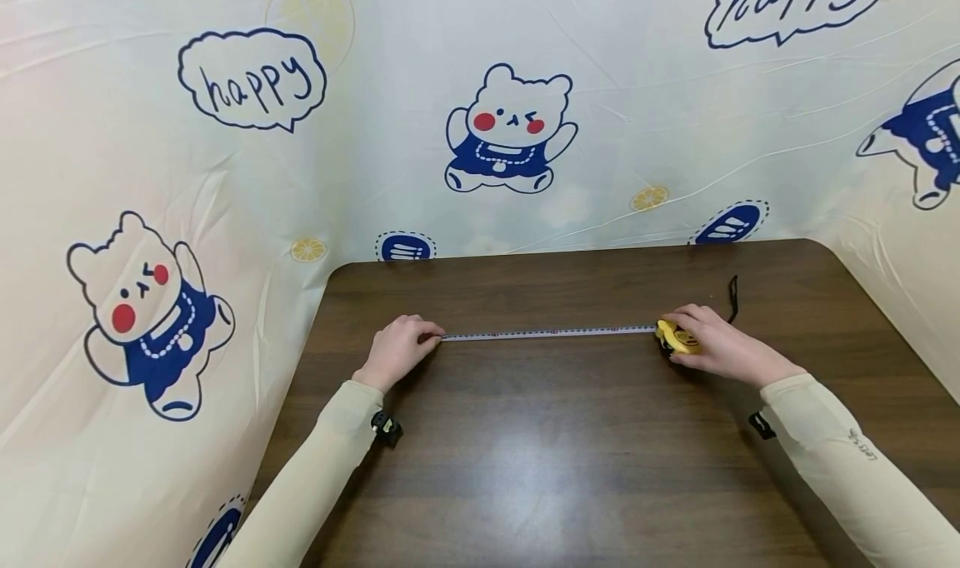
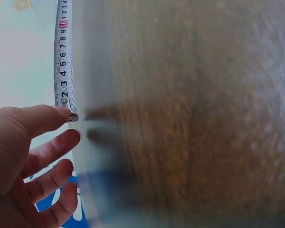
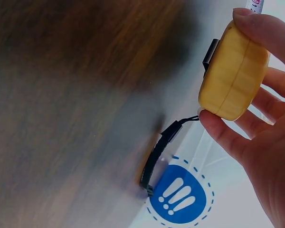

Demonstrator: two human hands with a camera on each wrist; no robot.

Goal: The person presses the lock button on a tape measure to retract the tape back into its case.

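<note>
A yellow tape measure (image 1: 667, 341) has its white blade (image 1: 551, 333) drawn out in a nearly straight line across the brown table. In the head view my left hand (image 1: 397, 350) pinches the blade's free end. The left wrist view shows the thumb on the metal end hook (image 2: 73, 117), with the other fingers curled below; low numbers are printed nearby. My right hand (image 1: 723, 347) grips the yellow case (image 3: 230, 71), thumb on one end and a finger at the other. A black wrist strap (image 3: 154, 159) trails from the case.
The dark wooden table (image 1: 517, 451) has rounded far corners. A pale sheet (image 1: 405, 118) printed with bears and "happy" bubbles hangs behind it and along both sides. Small dark wrist cameras (image 1: 387, 428) sit on the sleeves.
</note>
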